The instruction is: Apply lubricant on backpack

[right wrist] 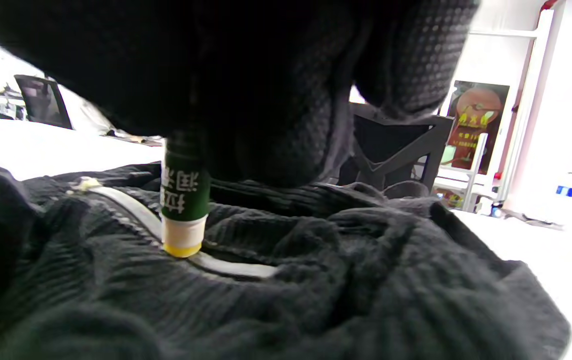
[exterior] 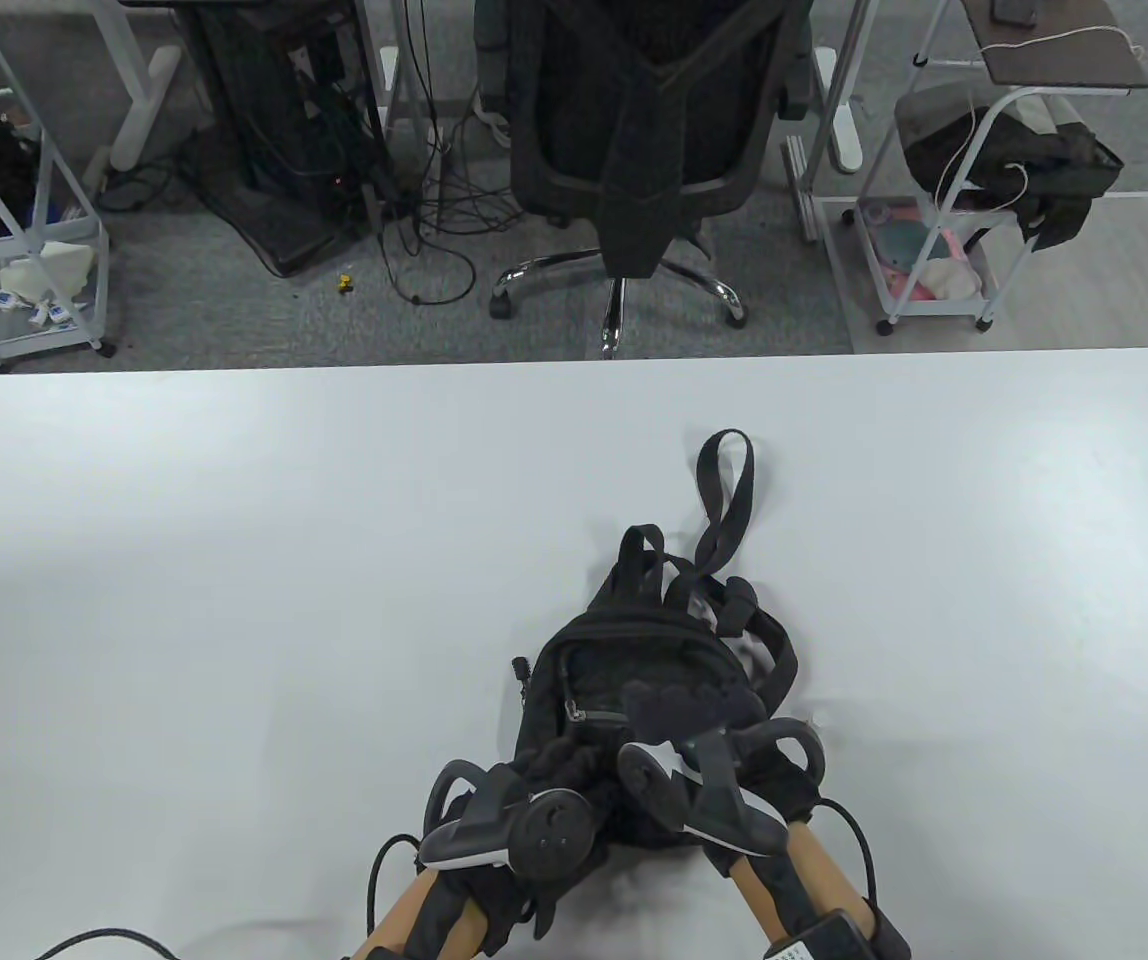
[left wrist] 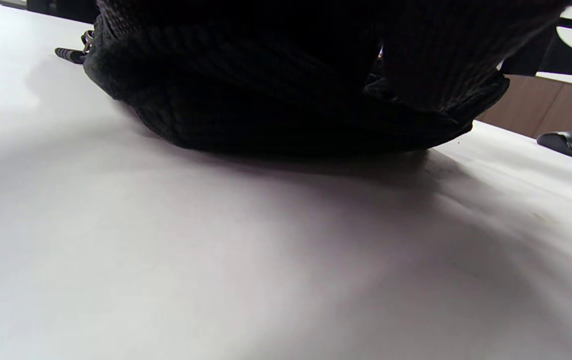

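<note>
A small black backpack [exterior: 602, 668] lies on the white table [exterior: 234, 600], its straps [exterior: 729, 490] trailing away from me. My right hand [exterior: 679, 705] grips a green lubricant stick [right wrist: 184, 192] upright. The stick's yellow tip presses on the pale zipper track [right wrist: 131, 212] along the bag's opening. The right fingers [right wrist: 276, 100] fill the top of the right wrist view. My left hand [exterior: 564, 765] holds the bag's near left side. In the left wrist view the bag [left wrist: 266, 100] fills the top, and the hand itself is hard to make out.
A zipper pull [exterior: 520, 668] hangs at the bag's left side. A black computer mouse [left wrist: 565, 144] lies on the table off to the right. An office chair [exterior: 649, 150] and wire carts [exterior: 954, 200] stand beyond the far edge.
</note>
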`<action>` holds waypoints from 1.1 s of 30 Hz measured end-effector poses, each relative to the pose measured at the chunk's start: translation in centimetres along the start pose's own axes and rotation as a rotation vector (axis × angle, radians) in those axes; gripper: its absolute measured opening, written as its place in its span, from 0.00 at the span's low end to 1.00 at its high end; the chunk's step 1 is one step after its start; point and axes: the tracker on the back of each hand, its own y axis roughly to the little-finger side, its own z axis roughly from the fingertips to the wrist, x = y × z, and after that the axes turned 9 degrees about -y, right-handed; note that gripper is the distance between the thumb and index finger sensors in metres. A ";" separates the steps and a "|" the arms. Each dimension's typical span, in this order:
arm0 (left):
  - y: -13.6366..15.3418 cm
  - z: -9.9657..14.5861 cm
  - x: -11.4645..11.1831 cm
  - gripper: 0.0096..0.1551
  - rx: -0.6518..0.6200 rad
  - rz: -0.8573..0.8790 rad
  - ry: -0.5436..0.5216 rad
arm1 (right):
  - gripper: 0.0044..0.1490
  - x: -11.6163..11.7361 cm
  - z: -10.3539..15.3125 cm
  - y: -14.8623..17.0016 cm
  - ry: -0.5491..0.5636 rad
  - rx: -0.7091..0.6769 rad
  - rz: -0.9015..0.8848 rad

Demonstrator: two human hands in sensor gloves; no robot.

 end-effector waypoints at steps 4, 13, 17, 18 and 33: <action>0.0 0.0 0.0 0.37 0.000 0.000 0.000 | 0.27 0.0 -0.1 0.1 0.019 -0.003 -0.054; 0.1 -0.1 -0.1 0.37 -0.004 0.006 0.001 | 0.26 -0.1 -0.4 0.9 -0.041 0.042 -0.002; 0.2 -0.1 -0.1 0.37 -0.003 0.016 0.001 | 0.26 0.2 -0.5 0.4 -0.019 0.027 -0.018; 0.2 -0.1 -0.1 0.37 -0.003 0.017 0.001 | 0.26 0.1 -0.5 0.2 -0.016 0.019 -0.036; 0.1 -0.3 -0.2 0.37 0.002 0.005 0.008 | 0.26 0.3 -0.4 -0.4 0.010 -0.007 -0.044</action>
